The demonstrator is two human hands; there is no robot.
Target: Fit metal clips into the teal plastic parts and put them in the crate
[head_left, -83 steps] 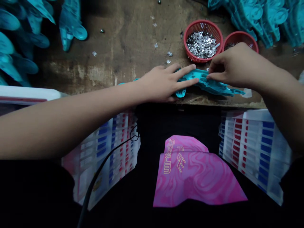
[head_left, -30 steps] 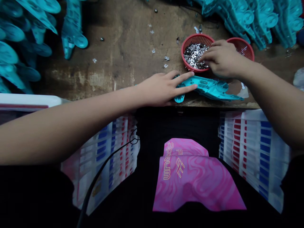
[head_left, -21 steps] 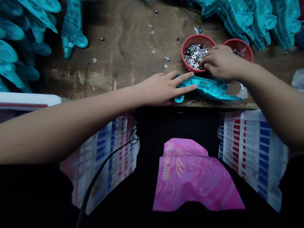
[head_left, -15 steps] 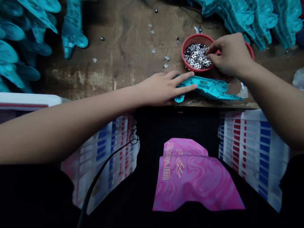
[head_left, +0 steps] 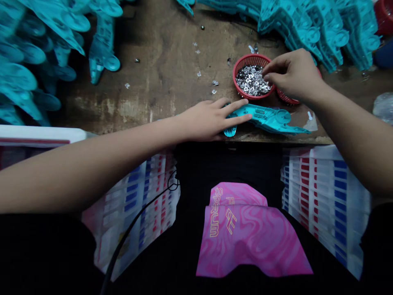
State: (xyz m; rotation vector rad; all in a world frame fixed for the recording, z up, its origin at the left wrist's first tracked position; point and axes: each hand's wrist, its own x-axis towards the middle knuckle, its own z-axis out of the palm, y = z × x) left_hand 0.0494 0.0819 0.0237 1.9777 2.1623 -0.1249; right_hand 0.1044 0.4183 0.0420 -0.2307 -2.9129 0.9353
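Near the table's front edge lies a teal plastic part (head_left: 267, 119), long and hollow-sided. My left hand (head_left: 211, 119) rests on its left end, fingers spread apart. Behind the part stands a red basket (head_left: 251, 96) filled with small silver metal pieces (head_left: 253, 80). My right hand (head_left: 294, 76) is at the basket's right side, thumb and forefinger pinched together over the pieces; what the fingertips hold is too small to make out. A second red basket (head_left: 287, 97) is mostly hidden under my right hand.
Teal parts are piled at the left (head_left: 21, 78) and stacked at the back right (head_left: 303, 28). Small metal pieces lie scattered on the wooden table (head_left: 166, 53). Slatted crates (head_left: 141, 200) stand below the table edge, on both sides of my lap.
The view has shifted slightly, so the table items appear a little lower. My right hand stays at the basket with its fingertips pinched; my left hand remains on the teal part.
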